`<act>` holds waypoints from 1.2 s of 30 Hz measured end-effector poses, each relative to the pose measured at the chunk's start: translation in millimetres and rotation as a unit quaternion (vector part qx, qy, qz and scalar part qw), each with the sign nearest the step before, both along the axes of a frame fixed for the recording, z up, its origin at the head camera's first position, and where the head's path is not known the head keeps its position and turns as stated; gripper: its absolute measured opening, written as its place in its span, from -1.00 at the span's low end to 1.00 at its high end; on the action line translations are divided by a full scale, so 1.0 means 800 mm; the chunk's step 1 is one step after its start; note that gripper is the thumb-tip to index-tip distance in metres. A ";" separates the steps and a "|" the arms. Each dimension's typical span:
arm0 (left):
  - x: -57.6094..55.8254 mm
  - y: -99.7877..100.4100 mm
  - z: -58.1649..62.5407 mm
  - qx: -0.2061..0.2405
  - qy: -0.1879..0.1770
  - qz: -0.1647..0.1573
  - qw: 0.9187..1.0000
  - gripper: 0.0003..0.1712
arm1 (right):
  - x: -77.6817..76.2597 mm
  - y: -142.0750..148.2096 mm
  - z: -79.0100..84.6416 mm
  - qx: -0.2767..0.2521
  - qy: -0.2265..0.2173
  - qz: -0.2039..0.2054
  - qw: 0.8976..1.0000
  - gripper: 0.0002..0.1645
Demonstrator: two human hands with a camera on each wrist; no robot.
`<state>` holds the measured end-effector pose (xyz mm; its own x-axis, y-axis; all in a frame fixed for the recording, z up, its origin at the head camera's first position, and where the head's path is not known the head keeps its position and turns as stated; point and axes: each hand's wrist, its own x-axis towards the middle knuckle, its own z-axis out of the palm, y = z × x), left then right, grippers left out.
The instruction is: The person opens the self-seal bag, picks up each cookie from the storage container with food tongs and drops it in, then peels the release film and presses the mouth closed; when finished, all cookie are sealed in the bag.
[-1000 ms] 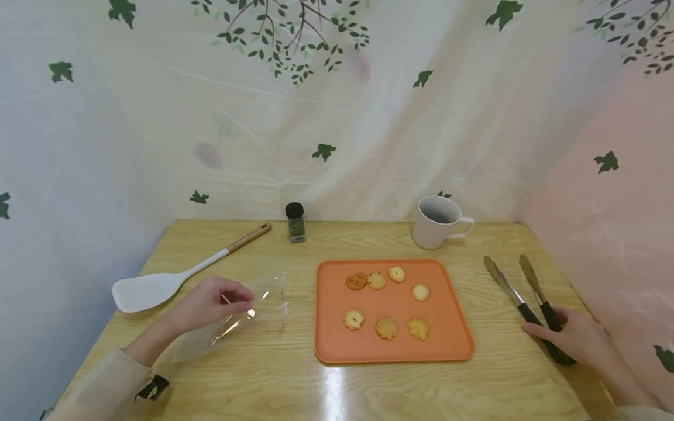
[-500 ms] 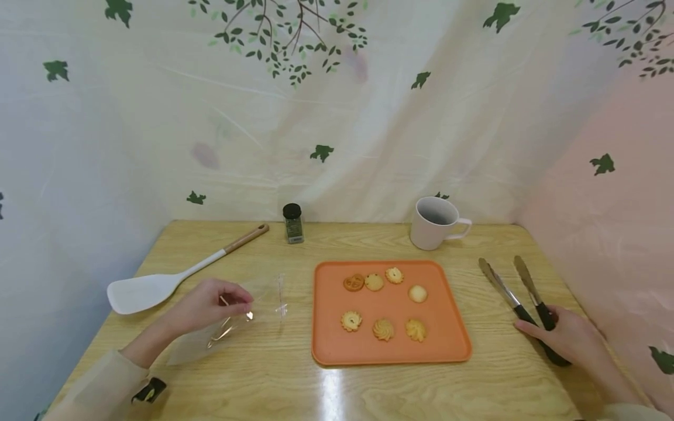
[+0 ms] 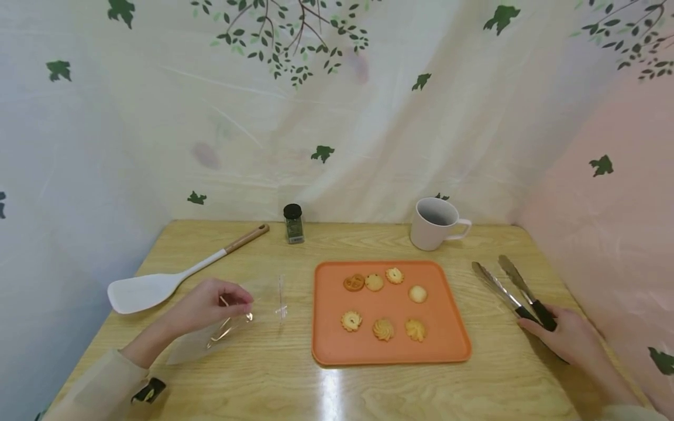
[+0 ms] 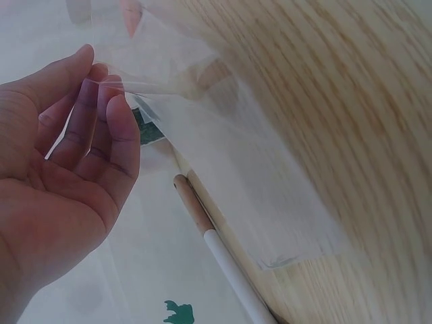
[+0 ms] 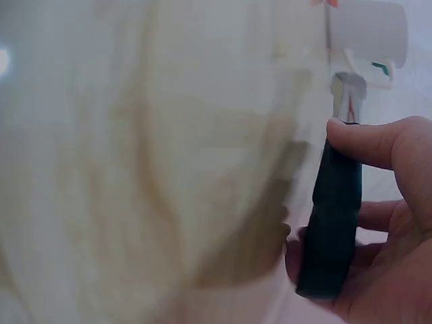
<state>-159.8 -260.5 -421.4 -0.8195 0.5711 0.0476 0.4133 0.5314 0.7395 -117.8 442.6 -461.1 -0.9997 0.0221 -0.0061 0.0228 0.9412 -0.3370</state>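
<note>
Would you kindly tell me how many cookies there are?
7 cookies, all on the orange tray: three in the far row, one right of them, three nearer.

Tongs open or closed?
Open: in the head view, the tongs, held in the right hand, have their metal tips spread apart.

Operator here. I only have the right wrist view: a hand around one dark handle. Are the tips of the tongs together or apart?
Observer: Apart. In the head view, the two metal arms of the tongs are spread.

Operator: The left hand is out of my picture. What does it have?

Observer: The left hand pinches a clear bag.

Operator: I get just a scrap of orange at the top edge. What lies between the hands?

Observer: An orange tray, with seven cookies on it.
</note>
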 end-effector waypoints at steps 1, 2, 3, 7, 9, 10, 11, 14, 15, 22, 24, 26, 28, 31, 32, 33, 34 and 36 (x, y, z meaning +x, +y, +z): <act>0.000 0.000 0.000 0.001 0.001 -0.001 1.000 -0.85 | 0.003 -0.001 0.001 -0.002 0.002 0.001 1.000 -0.16; 0.000 -0.001 0.000 0.000 0.001 0.000 1.000 -0.86 | 0.005 -0.002 0.003 -0.006 0.004 0.004 1.000 -0.16; 0.000 -0.001 0.000 0.000 0.002 0.000 1.000 -0.85 | 0.008 -0.003 0.005 -0.011 0.006 0.007 1.000 -0.18; 0.001 -0.003 0.001 -0.002 0.000 0.005 1.000 -0.83 | 0.018 -0.010 0.015 -0.030 0.028 0.038 0.998 -0.21; 0.002 -0.005 0.001 -0.002 -0.001 0.007 1.000 -0.82 | 0.022 -0.015 0.019 -0.050 0.057 0.076 0.994 -0.24; 0.002 -0.005 0.001 -0.003 -0.001 0.008 1.000 -0.81 | 0.024 -0.017 0.020 -0.053 0.075 0.097 0.991 -0.25; 0.002 -0.005 0.001 -0.003 0.001 0.009 1.000 -0.82 | 0.026 -0.020 0.021 -0.050 0.091 0.120 0.987 -0.26; 0.003 -0.007 0.001 -0.002 0.002 0.011 1.000 -0.83 | 0.030 -0.029 0.022 -0.049 0.132 0.197 0.970 -0.31; 0.003 -0.007 0.002 -0.002 0.002 0.011 1.000 -0.84 | 0.030 -0.032 0.022 -0.042 0.142 0.220 0.964 -0.31; 0.002 -0.009 0.002 0.012 0.004 0.000 1.000 -0.86 | 0.028 -0.050 0.021 -0.009 0.164 0.293 0.942 -0.31; 0.001 -0.009 0.001 0.015 0.008 -0.005 1.000 -0.87 | 0.027 -0.053 0.022 -0.005 0.151 0.299 0.942 -0.32; 0.001 -0.010 -0.001 0.018 0.014 -0.011 1.000 -0.88 | 0.026 -0.056 0.023 0.002 0.136 0.308 0.942 -0.32; 0.001 -0.010 -0.003 0.021 0.020 -0.015 0.999 -0.88 | 0.025 -0.058 0.024 0.004 0.121 0.317 0.941 -0.33; 0.002 -0.011 -0.002 0.024 0.020 -0.017 0.999 -0.88 | 0.023 -0.060 0.024 -0.003 0.109 0.334 0.936 -0.34; 0.002 -0.011 -0.002 0.024 0.018 -0.017 0.999 -0.87 | 0.022 -0.061 0.025 -0.007 0.107 0.338 0.935 -0.34; 0.002 -0.011 -0.002 0.024 0.017 -0.016 0.999 -0.87 | 0.021 -0.061 0.025 -0.013 0.104 0.342 0.934 -0.34; 0.003 -0.012 -0.001 0.023 0.016 -0.015 1.000 -0.87 | 0.020 -0.062 0.025 -0.020 0.103 0.346 0.932 -0.34; 0.004 -0.013 -0.001 0.020 0.015 -0.012 1.000 -0.88 | 0.018 -0.064 0.026 -0.025 0.101 0.352 0.930 -0.34</act>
<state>-157.0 -270.6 -421.8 -0.8033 0.5878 0.0956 0.4479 0.4907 0.7474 -103.0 391.2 -440.2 -0.7467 -0.6341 0.2009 -0.6624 0.6815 -0.3112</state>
